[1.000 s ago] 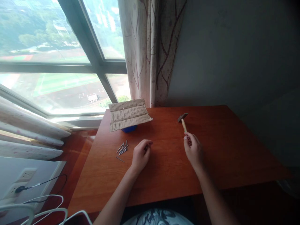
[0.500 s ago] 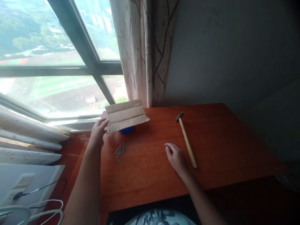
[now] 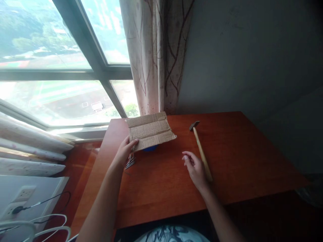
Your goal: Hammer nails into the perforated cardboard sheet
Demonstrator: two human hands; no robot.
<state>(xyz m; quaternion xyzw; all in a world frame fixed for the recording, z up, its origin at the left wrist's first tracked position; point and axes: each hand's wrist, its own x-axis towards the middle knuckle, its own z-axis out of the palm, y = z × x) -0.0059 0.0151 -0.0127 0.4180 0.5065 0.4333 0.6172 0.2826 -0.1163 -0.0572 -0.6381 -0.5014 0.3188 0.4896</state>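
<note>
On my screen the left hand [image 3: 124, 151] is closed on the lower left corner of the cardboard sheet [image 3: 150, 131], which has many small holes. The sheet sits a little left of the centre of the frame, on the far part of the tabletop [image 3: 239, 151]. It rests on a blue object [image 3: 150, 148] that shows only a little under its near edge. A small pile of nails [image 3: 130, 163] lies just below this hand, partly hidden by it. The right hand [image 3: 195, 169] is half open with loosely curled fingers and holds nothing. It is just beside the wooden handle of the hammer [image 3: 200, 151], right of centre.

I think the weak point is the grip on one corner only. The sheet is balanced on the blue object, so a pull could tip it off or drag the object with it. The wrist could also sweep the nails toward the left edge of the tabletop.
</note>
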